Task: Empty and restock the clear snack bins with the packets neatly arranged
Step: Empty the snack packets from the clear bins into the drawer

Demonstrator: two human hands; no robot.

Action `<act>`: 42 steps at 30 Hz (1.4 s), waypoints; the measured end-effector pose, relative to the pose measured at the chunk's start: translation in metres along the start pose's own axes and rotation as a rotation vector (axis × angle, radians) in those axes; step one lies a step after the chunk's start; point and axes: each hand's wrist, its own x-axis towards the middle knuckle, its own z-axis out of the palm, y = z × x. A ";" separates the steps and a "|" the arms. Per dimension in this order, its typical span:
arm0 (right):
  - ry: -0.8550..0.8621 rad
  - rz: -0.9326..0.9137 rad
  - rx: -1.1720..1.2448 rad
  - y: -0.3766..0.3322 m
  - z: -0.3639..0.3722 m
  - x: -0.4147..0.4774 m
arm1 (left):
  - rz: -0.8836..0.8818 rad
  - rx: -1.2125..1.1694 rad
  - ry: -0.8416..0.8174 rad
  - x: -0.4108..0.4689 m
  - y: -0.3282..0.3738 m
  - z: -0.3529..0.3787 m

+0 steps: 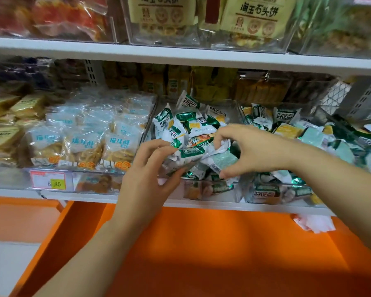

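your left fingers (159, 146) are curled over a clump of packets (192, 151), thumb pressing up from below, so they pinch it top and bottom. your right fingers (223, 133) are bent down and pinch the crumpled white end of the same clump, thumb low at the near side. left hand (150, 170) and right hand (251, 146) sit close together, the clump between them, just above the near edge of the clear bin (201, 190).

the packets are small pillow packs, white with dark green foil bands and ends, some with a yellow or orange biscuit picture, some turned to a pale mint back with a barcode. they lie jumbled in the middle bin, heaped at all angles, a few standing on end at the back. more show through the bin's front wall.

the right bin (287, 127) holds the same kind, also in disorder. the left bin (84, 142) holds clear bags with pale blue labels, standing in rows. a price tag (48, 181) is on its front. all bins rest on a white shelf (94, 197) over an orange panel (201, 254).
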 end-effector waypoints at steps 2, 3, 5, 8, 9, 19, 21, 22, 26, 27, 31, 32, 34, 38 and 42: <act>0.159 -0.055 -0.012 -0.006 0.010 -0.016 | 0.035 0.000 0.006 -0.009 0.004 -0.012; 0.214 -0.078 -0.020 -0.012 0.016 -0.025 | 0.035 -0.006 -0.005 -0.015 0.007 -0.020; 0.274 -0.115 -0.009 -0.022 0.032 -0.043 | 0.024 -0.023 -0.061 -0.027 0.010 -0.037; 0.238 -0.108 0.031 -0.039 0.061 -0.065 | 0.012 -0.015 -0.235 -0.055 0.004 -0.064; 0.199 -0.091 0.047 -0.043 0.073 -0.071 | -0.022 -0.013 -0.300 -0.066 0.000 -0.070; -0.145 0.048 0.142 -0.046 0.225 -0.015 | -0.451 0.159 -0.896 -0.129 -0.097 -0.057; -0.186 0.078 0.136 -0.041 0.253 0.011 | -0.477 0.186 -0.973 -0.131 -0.125 -0.042; -0.192 0.092 0.136 -0.038 0.266 0.024 | -0.492 0.194 -1.003 -0.132 -0.139 -0.033; -0.262 0.126 0.174 -0.028 0.313 0.072 | -0.575 0.203 -1.126 -0.145 -0.185 0.005; -0.291 0.132 0.180 -0.025 0.325 0.081 | -0.600 0.210 -1.142 -0.150 -0.194 0.014; -0.332 0.131 0.195 -0.020 0.371 0.098 | -0.693 0.187 -1.127 -0.169 -0.217 0.042; -0.318 0.140 0.224 -0.021 0.378 0.098 | -0.714 0.183 -1.131 -0.172 -0.219 0.046; -0.294 0.150 0.273 -0.024 0.387 0.098 | -0.753 0.167 -1.133 -0.180 -0.221 0.052; -0.294 0.178 0.326 -0.027 0.390 0.096 | -0.847 0.125 -1.106 -0.194 -0.216 0.054; -0.255 0.203 0.397 -0.035 0.386 0.087 | -0.894 0.096 -1.039 -0.203 -0.204 0.045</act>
